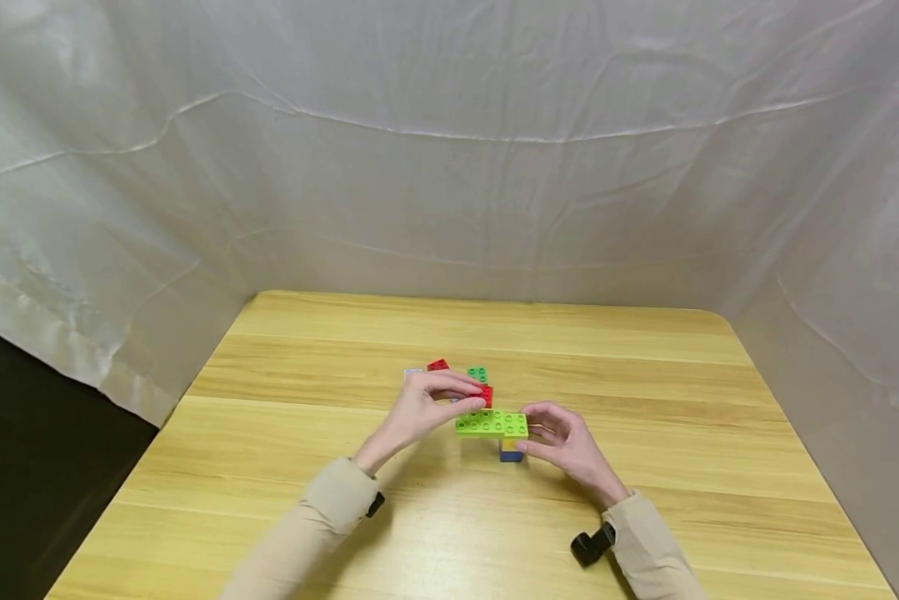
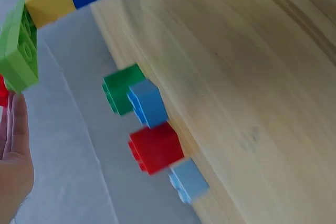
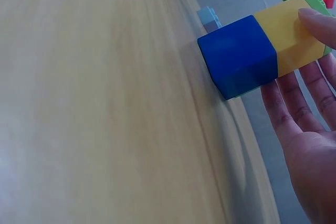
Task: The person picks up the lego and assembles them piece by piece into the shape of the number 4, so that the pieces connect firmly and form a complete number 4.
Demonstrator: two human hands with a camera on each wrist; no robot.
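Observation:
Between the left hand's thumb and fingers is a red toy building brick, at the far edge of a lime-green brick layer. That layer sits on a yellow brick, which stands on a dark blue brick, so the lime part juts out to the left. The right hand holds this stack from its right side, its thumb on the yellow brick and the other fingers behind. In the left wrist view the red brick shows only as a sliver beside the lime layer.
Behind the left hand lie loose bricks: a green one, a blue one, another red one and a light blue one. The wooden table is bordered by grey fabric at the back and sides.

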